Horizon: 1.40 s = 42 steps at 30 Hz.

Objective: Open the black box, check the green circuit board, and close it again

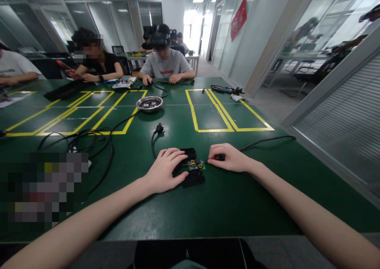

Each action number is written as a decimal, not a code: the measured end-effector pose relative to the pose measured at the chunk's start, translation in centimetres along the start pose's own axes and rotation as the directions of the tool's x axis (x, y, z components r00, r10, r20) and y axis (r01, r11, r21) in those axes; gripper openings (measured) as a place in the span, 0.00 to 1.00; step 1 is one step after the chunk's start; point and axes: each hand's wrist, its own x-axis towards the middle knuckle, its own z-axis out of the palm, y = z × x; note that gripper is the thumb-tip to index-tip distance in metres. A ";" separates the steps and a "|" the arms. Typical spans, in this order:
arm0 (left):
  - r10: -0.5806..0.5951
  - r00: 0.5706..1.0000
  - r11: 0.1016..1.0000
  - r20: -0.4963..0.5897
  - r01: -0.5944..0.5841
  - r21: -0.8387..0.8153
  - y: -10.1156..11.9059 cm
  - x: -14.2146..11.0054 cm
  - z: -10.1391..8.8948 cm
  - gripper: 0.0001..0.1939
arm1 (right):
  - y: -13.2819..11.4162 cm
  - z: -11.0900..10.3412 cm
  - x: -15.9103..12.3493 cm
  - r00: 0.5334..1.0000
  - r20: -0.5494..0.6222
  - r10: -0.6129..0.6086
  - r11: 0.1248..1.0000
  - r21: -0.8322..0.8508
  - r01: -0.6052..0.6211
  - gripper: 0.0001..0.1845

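- The left hand (166, 171) lies spread wide over the left end of a small circuit board (193, 167), its fingers at the far black casing piece (190, 152) and its thumb at the near black casing piece (194, 179).
- The right hand (226, 157) is narrow, thumb and fingers pinched together at the board's right end; a dark slim piece (219, 157) shows in their grip, and I cannot tell whether it is cable or tool.
- The circuit board sits between the two casing pieces, on the green worktop (237, 209) in front of the person.
- A black plug (159, 128) lies beyond the left hand, its cord curving back towards that hand.
- A black cable (267, 141) stretches to the right from behind the right hand.
- Farther off, a metal bowl (142, 108) holds small metallic parts, near yellow tape outlines (193, 111).
- More black cables (111, 150) tangle at the left, beside a pixelated patch.
- Across the worktop, a co-worker in a grey shirt (166, 65) has both hands near a dark cord (160, 88).
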 end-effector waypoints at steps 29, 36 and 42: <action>0.018 0.997 0.981 -0.072 -0.032 -0.190 -1.7 0.8 0.0 0.19 | -0.4 3.6 1.2 0.976 -0.172 -0.135 0.970 -0.226 0.094 0.10; -0.019 0.999 0.981 -0.046 0.010 -0.196 -2.4 0.7 0.7 0.18 | -0.6 4.1 1.5 0.971 -0.205 -0.126 0.960 -0.272 0.067 0.10; -0.018 1.000 0.981 -0.004 0.017 -0.193 -2.9 0.9 0.5 0.19 | -0.7 3.9 1.4 0.973 -0.211 -0.092 0.960 -0.279 0.030 0.09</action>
